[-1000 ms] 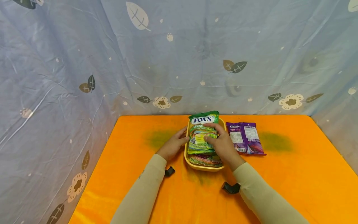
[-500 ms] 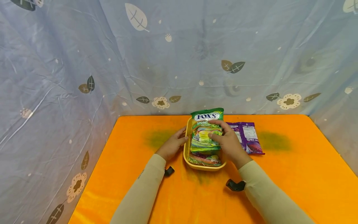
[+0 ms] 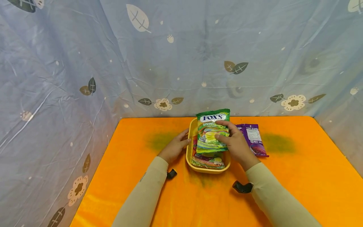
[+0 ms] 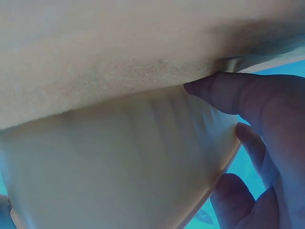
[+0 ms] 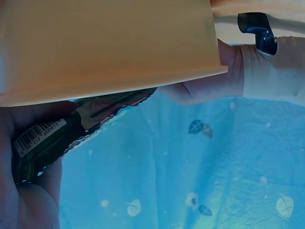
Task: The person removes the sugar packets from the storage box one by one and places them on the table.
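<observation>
A yellow plastic basket (image 3: 208, 171) stands on the orange table with other candy bags (image 3: 208, 162) lying inside. My left hand (image 3: 175, 148) holds its left side, thumb (image 4: 231, 195) at the rim and other fingers against the outer wall. My right hand (image 3: 237, 143) grips a green Fox's Spring candy bag (image 3: 208, 147) by its right side, thumb and index finger across the printed front. The bag is tilted over the basket, its top reaching past the far rim. From below, the right wrist view shows the bag's barcode end (image 5: 40, 136) between the fingers and palm.
Right of the basket lies a purple candy bag (image 3: 255, 138), partly behind my right hand. The orange table (image 3: 136, 195) meets a blue-grey curtain (image 3: 187, 56) at the back and left. Black wrist mounts (image 3: 243, 187) sit by both sleeves.
My right hand has shifted right with the green candy bag, raising it a little and uncovering more of the bags in the basket. The left hand has stayed on the basket.
</observation>
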Demonstrator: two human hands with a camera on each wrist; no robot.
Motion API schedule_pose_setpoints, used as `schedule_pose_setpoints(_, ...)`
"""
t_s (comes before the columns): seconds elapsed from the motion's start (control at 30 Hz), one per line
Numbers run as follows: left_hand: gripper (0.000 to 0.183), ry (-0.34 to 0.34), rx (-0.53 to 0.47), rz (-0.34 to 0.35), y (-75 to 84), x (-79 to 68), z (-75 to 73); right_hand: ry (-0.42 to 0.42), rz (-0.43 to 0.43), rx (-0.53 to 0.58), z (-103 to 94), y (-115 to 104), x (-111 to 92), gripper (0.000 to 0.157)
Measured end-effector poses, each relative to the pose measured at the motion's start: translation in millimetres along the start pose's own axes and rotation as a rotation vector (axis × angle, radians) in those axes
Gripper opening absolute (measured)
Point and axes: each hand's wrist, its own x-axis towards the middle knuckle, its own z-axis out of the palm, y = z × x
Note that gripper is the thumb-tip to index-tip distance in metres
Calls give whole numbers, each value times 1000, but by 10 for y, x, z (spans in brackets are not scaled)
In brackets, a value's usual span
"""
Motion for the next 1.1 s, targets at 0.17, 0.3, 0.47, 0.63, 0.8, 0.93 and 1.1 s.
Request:
schedule_pose_setpoints(0.17, 55, -11, -7, 18, -3, 2, -6, 7, -8, 26, -40, 10, 0, 51)
schedule_pose_setpoints(0.3, 55, -18, -7, 17, -4, 0, -6, 14, -5, 43, -65, 16, -10, 52)
schedule_pose_setpoints(0.47, 54, -24, -13, 19, 2, 0, -2, 44, 3, 54, -116, 32, -10, 53)
schedule_pose_setpoints(0.63, 53, -13, -9, 13, -6, 6, -6, 49, -7, 61, -179, 37, -11, 53)
schedule_pose_setpoints(0.8, 54, -8, -8, 9, -19, 7, -4, 55, -6, 51, -266, 8, -32, 54)
schedule_pose_setpoints(0.93, 55, -12, -11, 5, -15, 0, 1, 59, -23, 47, -362, -13, -49, 54)
schedule_pose_setpoints(1.1, 55, -8, -2, 7, -5, -6, 1, 71, -62, 76, -480, -33, -55, 55)
